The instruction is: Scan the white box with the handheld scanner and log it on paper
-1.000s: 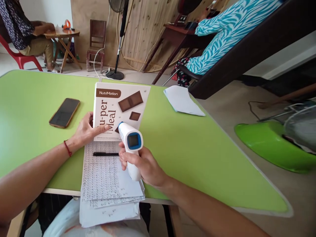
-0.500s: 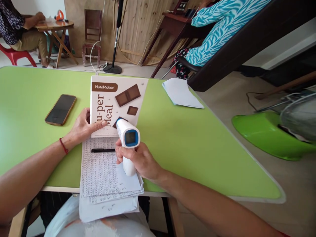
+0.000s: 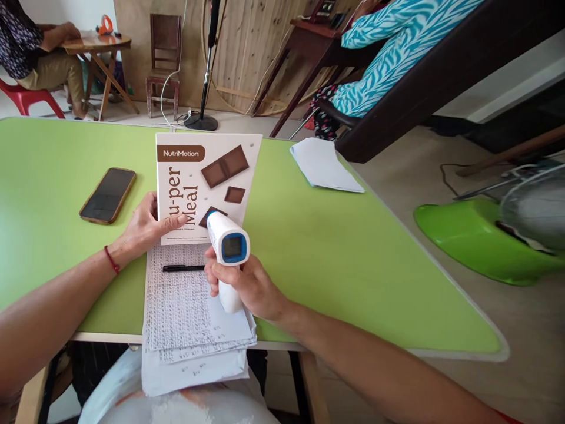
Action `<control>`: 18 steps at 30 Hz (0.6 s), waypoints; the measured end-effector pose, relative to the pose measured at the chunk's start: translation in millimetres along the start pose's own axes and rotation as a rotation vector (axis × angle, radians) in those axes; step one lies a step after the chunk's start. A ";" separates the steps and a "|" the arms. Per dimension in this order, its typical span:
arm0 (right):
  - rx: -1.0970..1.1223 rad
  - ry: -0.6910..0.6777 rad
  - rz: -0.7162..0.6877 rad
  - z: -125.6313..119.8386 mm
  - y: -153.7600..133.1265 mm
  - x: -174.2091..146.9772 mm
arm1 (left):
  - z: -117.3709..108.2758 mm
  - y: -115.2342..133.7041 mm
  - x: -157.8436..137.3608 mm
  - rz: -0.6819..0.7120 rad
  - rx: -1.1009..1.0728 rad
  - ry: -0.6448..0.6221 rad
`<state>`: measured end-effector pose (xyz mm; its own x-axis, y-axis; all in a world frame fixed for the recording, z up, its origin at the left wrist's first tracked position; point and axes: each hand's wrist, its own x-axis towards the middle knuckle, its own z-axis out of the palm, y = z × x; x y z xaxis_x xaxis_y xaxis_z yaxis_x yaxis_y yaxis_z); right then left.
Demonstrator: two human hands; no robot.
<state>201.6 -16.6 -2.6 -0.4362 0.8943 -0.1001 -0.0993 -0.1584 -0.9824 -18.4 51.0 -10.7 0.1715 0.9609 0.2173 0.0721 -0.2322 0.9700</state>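
Inside right grip [image 3: 253, 287], white thermometer [image 3: 226, 231], box [image 3: 209, 187] beyond.

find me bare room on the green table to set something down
Bare green tabletop lies between the box, white papers and right forearm; also left of the phone. Crowded: the middle, with thermometer, pen, written papers, left hand, right hand.

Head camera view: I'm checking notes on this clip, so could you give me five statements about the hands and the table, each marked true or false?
1. The phone lies on the table, left of the box. True.
2. The right hand holds scissors. False: it holds a white thermometer gun.
3. The black pen lies on written sheets. True.
4. The table top is red. False: it is green.
5. The left hand holds the box. True.
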 end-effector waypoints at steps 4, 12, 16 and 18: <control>0.016 0.008 0.006 -0.5 2.1 -0.1 | -1.2 0.4 -0.5 0.005 0.050 -0.004; -0.155 0.043 -0.185 -11.5 -3.4 1.9 | -3.8 -0.3 4.6 0.118 0.119 0.023; -0.556 0.242 -0.309 -48.6 -14.9 12.5 | -11.8 -7.9 12.2 0.195 0.171 0.064; -0.773 0.302 -0.255 -71.0 -19.9 19.1 | -16.7 -11.4 15.7 0.210 0.190 0.069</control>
<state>258.7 33.4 3.8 -0.2167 0.9538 0.2081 0.5214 0.2933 -0.8014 -32.9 71.2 -16.5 0.1351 0.8954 0.4244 0.2264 -0.4448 0.8665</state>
